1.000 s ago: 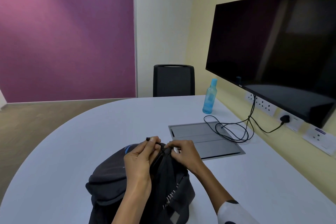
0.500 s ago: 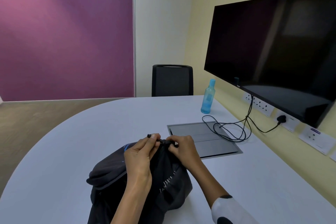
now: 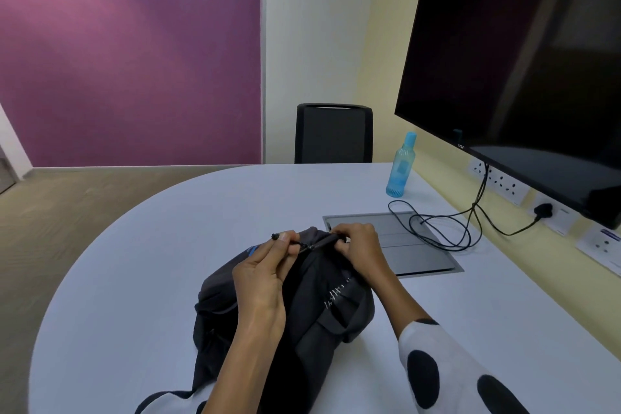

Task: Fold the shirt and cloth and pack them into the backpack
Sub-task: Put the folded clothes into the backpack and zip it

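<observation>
A dark grey backpack (image 3: 339, 306) lies on the white table (image 3: 141, 279) right in front of me. My left hand (image 3: 265, 279) pinches a thin black zip pull cord (image 3: 295, 241) at the bag's top. My right hand (image 3: 358, 250) grips the top edge of the backpack on the other side of the zip. The bag bulges. The shirt and the cloth are not in sight; what is inside the bag is hidden.
A blue water bottle (image 3: 401, 170) stands at the far right of the table. A grey cable hatch (image 3: 403, 245) with a looped black cable (image 3: 447, 228) lies behind the bag. A black chair (image 3: 334, 134) stands at the far end, and a large screen (image 3: 521, 84) hangs on the right wall.
My left hand has drawn the zip pull a little to the left, away from the right hand. The backpack's top has closed up.
</observation>
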A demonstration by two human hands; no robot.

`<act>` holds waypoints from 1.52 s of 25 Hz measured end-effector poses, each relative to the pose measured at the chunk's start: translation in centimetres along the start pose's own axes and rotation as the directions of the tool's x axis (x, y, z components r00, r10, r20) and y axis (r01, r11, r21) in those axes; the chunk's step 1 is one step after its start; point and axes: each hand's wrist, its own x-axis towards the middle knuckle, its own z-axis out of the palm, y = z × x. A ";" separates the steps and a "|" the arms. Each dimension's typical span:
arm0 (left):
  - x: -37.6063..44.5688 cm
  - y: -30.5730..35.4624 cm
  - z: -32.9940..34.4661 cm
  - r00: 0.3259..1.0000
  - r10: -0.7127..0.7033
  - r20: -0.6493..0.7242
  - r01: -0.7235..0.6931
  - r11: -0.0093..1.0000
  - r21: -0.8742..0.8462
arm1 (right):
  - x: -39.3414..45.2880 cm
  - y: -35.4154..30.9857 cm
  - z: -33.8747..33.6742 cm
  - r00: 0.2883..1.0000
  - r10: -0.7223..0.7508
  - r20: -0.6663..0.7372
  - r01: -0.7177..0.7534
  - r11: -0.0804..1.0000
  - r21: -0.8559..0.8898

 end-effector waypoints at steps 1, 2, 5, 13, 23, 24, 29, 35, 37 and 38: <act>0.1 0.1 -0.1 1.000 -0.004 -0.003 0.004 1.000 -0.016 | -0.3 -0.4 -0.4 0.998 -0.011 0.056 0.010 1.000 0.011; 0.2 0.2 -0.3 1.000 -0.009 -0.005 0.009 1.000 -0.030 | -1.0 -1.0 -0.9 0.994 -0.046 0.104 0.043 0.999 0.031; 0.3 0.3 -0.2 1.000 -0.026 -0.001 0.026 0.997 -0.069 | -3.7 -3.5 -2.4 0.956 -0.255 0.146 0.226 0.955 0.190; -0.1 0.4 -0.9 0.999 -0.026 -0.023 0.023 0.994 -0.104 | -3.4 -2.7 -1.9 0.959 -0.268 -0.094 0.276 0.957 0.088; 0.6 1.7 -2.8 0.996 -0.040 -0.082 0.027 0.989 -0.146 | -4.1 -4.0 -4.5 0.948 -0.165 0.271 0.116 0.975 0.191; 0.7 1.6 -2.6 0.997 -0.032 -0.074 0.022 0.990 -0.143 | -4.6 -5.3 -4.3 0.918 -0.224 0.327 0.166 0.967 0.194; 1.4 1.7 -3.8 0.995 -0.033 -0.098 0.017 0.987 -0.160 | -4.7 -8.0 -0.6 0.921 -0.309 0.235 0.317 0.948 0.005; 3.3 1.9 -7.5 0.971 -0.135 -0.199 0.070 0.950 -0.304 | -4.7 -6.3 -1.3 0.941 -0.324 0.100 0.326 0.945 -0.011; 4.0 1.8 -8.8 0.960 -0.182 -0.215 0.101 0.935 -0.340 | -4.6 -5.3 -1.4 0.951 -0.302 0.069 0.303 0.953 0.001; 4.1 1.6 -9.2 0.955 -0.198 -0.221 0.115 0.935 -0.336 | -4.5 -4.7 -1.3 0.958 -0.282 0.059 0.282 0.959 0.001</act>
